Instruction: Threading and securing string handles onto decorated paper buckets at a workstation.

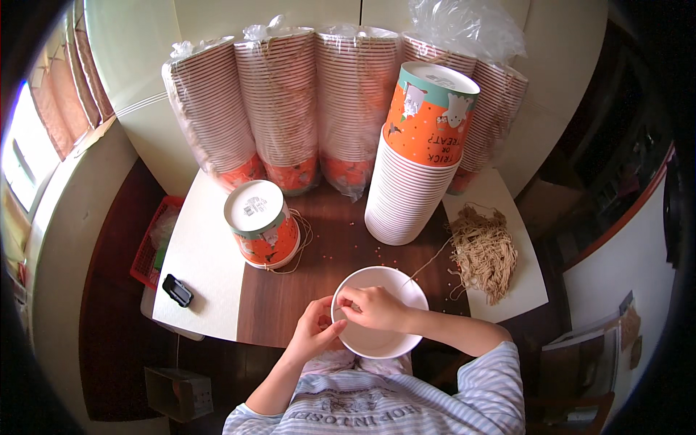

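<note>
A white-lined paper bucket (384,346) is tilted with its mouth facing me, at the table's near edge above my lap. My left hand (313,330) grips its left rim, thumb pointing across toward the inside. My right hand (373,308) reaches over the bucket's mouth, fingertips pinched together by the left rim, close to the left fingers. What the pinch holds is too small to make out. A thin beige string (431,259) runs from a tangled bundle of strings (484,250) on the right to the bucket's far rim.
Behind stands a tall stack of paper buckets (409,192), upside down, the top one orange and green. Plastic-wrapped stacks (279,109) line the back. At left sit a short upturned bucket (264,235) with string around it and a small black case (177,290). Tiny bits dot the table (290,312).
</note>
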`<state>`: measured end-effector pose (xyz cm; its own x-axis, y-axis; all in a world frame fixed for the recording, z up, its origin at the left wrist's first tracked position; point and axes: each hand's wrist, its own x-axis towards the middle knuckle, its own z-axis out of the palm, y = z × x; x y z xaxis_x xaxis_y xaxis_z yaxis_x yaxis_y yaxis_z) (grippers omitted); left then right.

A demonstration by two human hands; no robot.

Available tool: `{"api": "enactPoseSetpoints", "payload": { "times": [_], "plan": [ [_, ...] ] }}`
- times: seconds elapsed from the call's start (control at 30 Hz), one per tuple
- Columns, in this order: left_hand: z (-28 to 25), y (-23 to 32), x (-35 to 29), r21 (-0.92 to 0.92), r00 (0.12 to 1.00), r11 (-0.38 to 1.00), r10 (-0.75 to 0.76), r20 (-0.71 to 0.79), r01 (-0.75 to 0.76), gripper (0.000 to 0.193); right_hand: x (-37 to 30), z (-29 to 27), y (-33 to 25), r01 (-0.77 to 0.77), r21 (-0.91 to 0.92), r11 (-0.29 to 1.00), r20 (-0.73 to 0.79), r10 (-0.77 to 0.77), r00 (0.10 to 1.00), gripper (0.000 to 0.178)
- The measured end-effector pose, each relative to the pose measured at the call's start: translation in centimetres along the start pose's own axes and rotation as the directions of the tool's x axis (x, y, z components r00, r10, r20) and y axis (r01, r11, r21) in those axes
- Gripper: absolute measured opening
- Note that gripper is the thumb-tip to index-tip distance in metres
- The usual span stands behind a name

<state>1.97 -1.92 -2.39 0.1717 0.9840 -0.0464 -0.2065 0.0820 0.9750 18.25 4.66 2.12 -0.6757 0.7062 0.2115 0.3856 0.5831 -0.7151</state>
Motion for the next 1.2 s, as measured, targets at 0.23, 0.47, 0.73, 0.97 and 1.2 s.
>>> {"api": "enactPoseSetpoints", "payload": {
  "times": [0.23,0.47,0.73,0.97,1.2],
  "plan": [
    [-0.2,-0.5,0.1,0.044,0.999,0.998,0.048,-0.002,-0.048,0.044,0.0,0.2,0.0,0.004,0.025,1.0,0.001,-0.004,1.0,0.01],
    [-0.3,-0.2,-0.1,0.076,0.999,0.997,0.028,-0.021,-0.026,0.036,0.0,0.3,0.0,0.007,0.014,1.0,0.041,-0.007,0.999,0.009],
    [-1.0,0.2,-0.1,0.187,0.997,0.982,0.04,-0.068,-0.027,0.02,0.1,0.3,0.1,0.001,-0.004,1.0,0.058,0.0,0.998,0.009],
    [-0.6,1.3,0.1,0.559,0.981,0.826,0.159,-0.114,-0.069,0.013,0.1,0.4,0.2,0.012,0.012,1.0,0.046,-0.013,0.999,0.009],
    [-0.9,0.6,0.2,0.51,0.969,0.857,0.181,-0.169,-0.071,0.009,0.0,0.3,0.3,0.022,-0.002,1.0,0.03,-0.022,0.999,0.014]
  ]
}}
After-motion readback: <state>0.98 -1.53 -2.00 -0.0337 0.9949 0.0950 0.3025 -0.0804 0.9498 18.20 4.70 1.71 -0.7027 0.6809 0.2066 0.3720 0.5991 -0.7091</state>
